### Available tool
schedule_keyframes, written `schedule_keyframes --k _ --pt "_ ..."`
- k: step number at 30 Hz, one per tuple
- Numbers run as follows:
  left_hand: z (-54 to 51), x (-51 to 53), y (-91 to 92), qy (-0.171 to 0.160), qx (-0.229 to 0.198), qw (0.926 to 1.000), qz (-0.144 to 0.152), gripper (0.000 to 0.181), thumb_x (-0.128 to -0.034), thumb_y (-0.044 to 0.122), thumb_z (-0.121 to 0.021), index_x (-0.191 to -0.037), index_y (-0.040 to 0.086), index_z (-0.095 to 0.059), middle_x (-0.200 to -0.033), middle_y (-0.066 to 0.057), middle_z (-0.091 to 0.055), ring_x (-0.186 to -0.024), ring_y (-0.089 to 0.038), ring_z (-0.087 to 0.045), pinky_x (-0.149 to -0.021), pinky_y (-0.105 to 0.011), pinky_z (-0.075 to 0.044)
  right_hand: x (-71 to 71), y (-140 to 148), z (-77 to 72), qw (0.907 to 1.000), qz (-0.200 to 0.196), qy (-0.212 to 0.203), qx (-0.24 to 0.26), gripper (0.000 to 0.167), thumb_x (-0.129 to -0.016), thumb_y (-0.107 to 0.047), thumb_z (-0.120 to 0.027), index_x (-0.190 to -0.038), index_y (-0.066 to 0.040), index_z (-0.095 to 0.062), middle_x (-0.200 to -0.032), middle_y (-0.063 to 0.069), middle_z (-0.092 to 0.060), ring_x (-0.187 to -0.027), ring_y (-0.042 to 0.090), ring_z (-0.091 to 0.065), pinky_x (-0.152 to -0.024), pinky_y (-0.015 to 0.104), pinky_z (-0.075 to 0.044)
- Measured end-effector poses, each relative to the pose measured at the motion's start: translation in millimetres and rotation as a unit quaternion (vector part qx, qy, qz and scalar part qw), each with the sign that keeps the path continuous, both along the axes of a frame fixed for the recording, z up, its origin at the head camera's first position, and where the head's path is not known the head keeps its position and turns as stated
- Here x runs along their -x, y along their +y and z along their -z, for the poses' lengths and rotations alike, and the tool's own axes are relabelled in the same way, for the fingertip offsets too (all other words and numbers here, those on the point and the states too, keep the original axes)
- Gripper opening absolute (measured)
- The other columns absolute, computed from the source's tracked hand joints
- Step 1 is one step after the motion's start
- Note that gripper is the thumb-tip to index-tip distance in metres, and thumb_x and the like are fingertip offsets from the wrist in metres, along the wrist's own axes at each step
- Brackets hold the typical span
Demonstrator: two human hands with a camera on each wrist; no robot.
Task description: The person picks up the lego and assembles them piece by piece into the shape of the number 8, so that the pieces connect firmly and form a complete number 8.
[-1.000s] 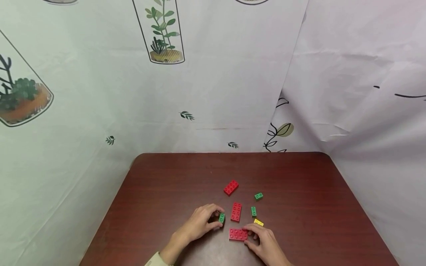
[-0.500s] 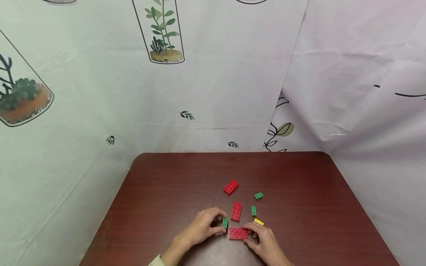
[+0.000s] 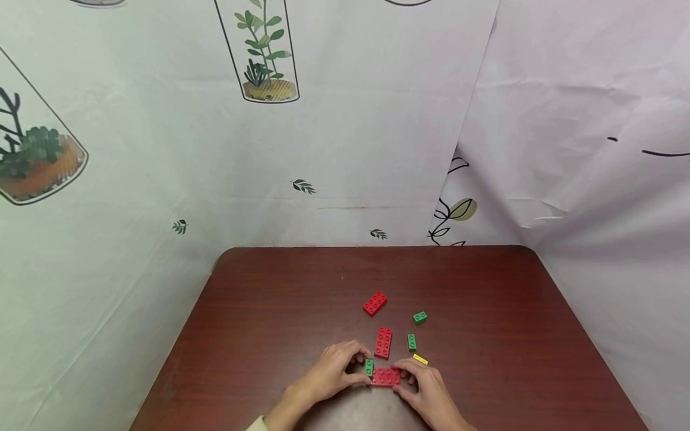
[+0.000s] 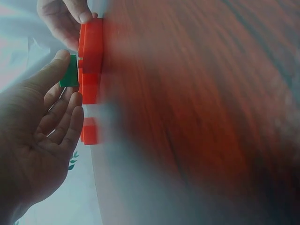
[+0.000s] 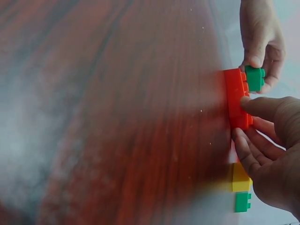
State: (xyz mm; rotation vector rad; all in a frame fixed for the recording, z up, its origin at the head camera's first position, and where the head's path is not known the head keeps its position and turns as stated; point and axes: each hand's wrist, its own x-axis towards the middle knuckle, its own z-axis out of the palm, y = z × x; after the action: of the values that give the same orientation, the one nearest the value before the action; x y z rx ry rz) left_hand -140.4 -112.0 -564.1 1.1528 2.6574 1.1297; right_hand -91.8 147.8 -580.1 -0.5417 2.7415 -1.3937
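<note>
Between thumb and fingers my left hand [image 3: 335, 370] pinches a small green brick [image 3: 369, 367], held just above the left end of a red eight-stud brick [image 3: 386, 376]. The right wrist view shows the green brick [image 5: 254, 78] at the studs of the red brick [image 5: 236, 99]; whether they touch I cannot tell. My right hand [image 3: 428, 390] grips the red brick's right end, which rests on the table. In the left wrist view, the thumb presses one face of the green brick [image 4: 69, 72].
Behind the hands lie two more red bricks, one near [image 3: 383, 342] and one farther back [image 3: 374, 303]. Two small green bricks [image 3: 412, 342] and a yellow brick [image 3: 420, 359] lie to their right on the brown table [image 3: 269, 287]. A printed cloth [image 3: 345, 149] hangs behind.
My left hand has moved right and toward me with the green brick, from beside the near red brick to over the gripped red brick's left end. My right hand has barely moved.
</note>
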Motion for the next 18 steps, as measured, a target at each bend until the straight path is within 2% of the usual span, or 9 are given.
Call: schedule_keyframes --k 11,18 --pt "4.8 -2.4 1.3 0.002 0.004 1.0000 -0.001 0.039 -0.0873 0.029 -0.089 -0.118 0.013 -0.070 -0.108 0.010 -0.069 -0.096 -0.005 -0.065 -0.082 -0.021 -0.054 1.1 -2.0 0.9 1.0000 0.009 -0.002 -0.002 0.031 -0.084 -0.002 -0.089 -0.112 -0.008 -0.077 -0.098 -0.003 -0.073 -0.078 0.004 -0.063 -0.066 0.027 -0.054" --pt "3.2 -5.4 2.4 -0.007 0.011 0.9999 -0.007 0.039 -0.0878 0.030 -0.088 -0.118 0.015 -0.070 -0.108 0.011 -0.068 -0.096 -0.004 -0.064 -0.083 -0.021 -0.054 1.2 -3.3 0.8 0.9999 0.016 0.005 -0.002 0.032 -0.082 0.000 -0.090 -0.110 -0.008 -0.077 -0.095 -0.006 -0.070 -0.078 0.003 -0.061 -0.066 0.026 -0.054"
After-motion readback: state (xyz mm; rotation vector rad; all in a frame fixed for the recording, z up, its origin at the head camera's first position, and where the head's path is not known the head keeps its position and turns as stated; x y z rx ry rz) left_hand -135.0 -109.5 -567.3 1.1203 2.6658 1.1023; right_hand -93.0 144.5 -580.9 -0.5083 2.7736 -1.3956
